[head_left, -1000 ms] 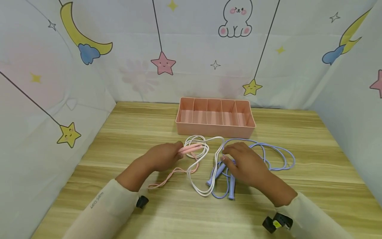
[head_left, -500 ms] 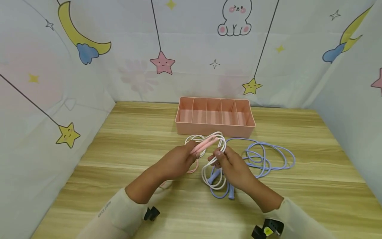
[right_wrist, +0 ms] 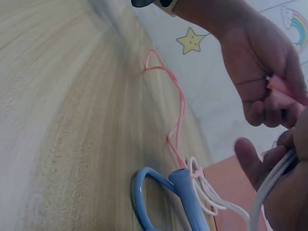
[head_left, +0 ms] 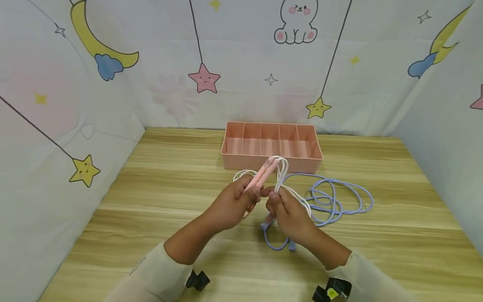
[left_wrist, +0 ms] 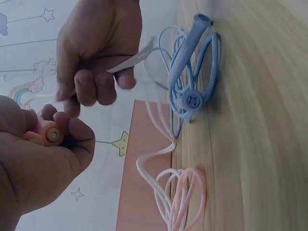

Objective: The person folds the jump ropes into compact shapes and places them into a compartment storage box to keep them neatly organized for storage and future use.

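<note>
My left hand grips the two pink jump rope handles side by side, their ends pointing up and away. Beside it, my right hand holds the white cord of that rope between thumb and fingers, where it loops over from the handle tips. The hands are close together above the table. More white cord trails down, and a pink cord lies on the wood in the right wrist view. Below the right hand, a blue jump rope lies coiled, one blue handle plain in the left wrist view.
A pink box with several compartments stands behind the hands near the back of the wooden table. Loose blue cord spreads to the right. Printed white cloth encloses the table at the back and sides.
My left hand has lifted the pink handles up and right, now steeper. My right hand, earlier over the blue rope, has taken hold of the white cord and raised it beside the handles.
</note>
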`<state>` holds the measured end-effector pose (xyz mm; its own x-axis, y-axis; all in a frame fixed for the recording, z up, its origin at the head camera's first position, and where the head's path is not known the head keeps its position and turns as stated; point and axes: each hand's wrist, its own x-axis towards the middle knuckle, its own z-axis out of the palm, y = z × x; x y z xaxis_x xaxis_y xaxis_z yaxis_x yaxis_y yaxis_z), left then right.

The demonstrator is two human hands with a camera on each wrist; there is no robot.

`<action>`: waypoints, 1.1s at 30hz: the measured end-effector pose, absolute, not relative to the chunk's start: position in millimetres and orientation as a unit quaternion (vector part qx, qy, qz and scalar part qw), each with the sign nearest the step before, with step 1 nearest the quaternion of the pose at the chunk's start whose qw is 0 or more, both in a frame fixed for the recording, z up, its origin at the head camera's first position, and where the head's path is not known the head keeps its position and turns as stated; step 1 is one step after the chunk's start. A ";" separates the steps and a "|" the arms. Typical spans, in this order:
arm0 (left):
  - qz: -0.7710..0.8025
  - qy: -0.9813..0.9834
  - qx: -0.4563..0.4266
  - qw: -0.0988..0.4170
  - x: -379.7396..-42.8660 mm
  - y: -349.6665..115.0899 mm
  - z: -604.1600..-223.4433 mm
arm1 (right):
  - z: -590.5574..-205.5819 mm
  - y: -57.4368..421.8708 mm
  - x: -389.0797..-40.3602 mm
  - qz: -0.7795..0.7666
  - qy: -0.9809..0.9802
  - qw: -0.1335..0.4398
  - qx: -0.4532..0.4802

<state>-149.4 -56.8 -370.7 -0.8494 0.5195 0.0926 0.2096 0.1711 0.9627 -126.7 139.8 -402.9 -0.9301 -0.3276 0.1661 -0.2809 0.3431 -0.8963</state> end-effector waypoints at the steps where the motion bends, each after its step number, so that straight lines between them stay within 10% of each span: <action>1: 0.600 0.752 0.241 0.129 -148.7 -55.7 -370.6 | -403.3 138.3 -125.9 -0.520 0.830 0.024 -0.198; 13: 0.448 0.848 0.271 0.085 -140.3 -45.6 -374.4 | -393.5 135.7 -122.6 -0.174 0.947 0.003 -0.270; 28: 0.247 0.921 0.298 -0.033 -145.8 -55.1 -375.6 | -384.5 142.1 -112.8 -0.133 0.922 -0.039 -0.362; 33: 0.152 0.946 0.288 -0.007 -145.4 -63.7 -376.4 | -366.8 161.1 -114.1 -0.116 0.891 -0.133 -0.418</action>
<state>-145.4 -63.7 -376.4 -0.8345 0.5416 0.1011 0.5460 0.7884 0.2832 -114.1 161.1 -366.8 -0.6142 -0.7146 0.3346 -0.7765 0.6229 -0.0950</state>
